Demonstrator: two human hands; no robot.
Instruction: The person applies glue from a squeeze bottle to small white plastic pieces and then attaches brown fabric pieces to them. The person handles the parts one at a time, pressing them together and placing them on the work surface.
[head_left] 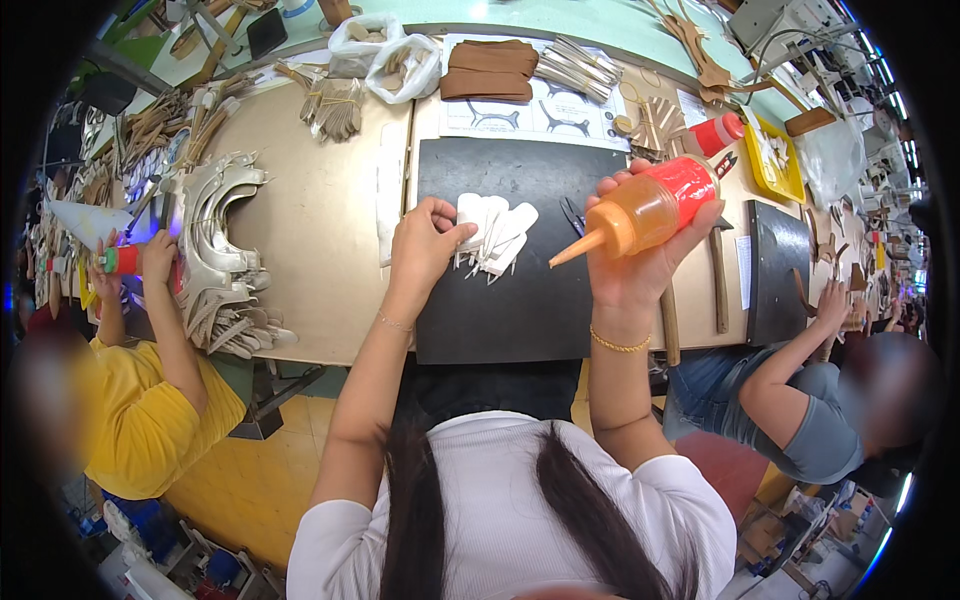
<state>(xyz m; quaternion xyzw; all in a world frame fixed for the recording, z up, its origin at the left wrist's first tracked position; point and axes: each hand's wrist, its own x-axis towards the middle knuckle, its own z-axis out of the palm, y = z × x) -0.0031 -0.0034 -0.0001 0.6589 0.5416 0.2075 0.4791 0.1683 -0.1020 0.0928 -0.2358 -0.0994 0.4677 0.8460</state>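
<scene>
The right hand [640,262] clasps an orange glue bottle [650,205] (long axis tilted), nozzle pointing down-left; the left hand [425,245] pinches white pieces [492,232].

White short-sleeved top, long dark hair down front, gold bracelet each wrist, forearms bare.
</scene>
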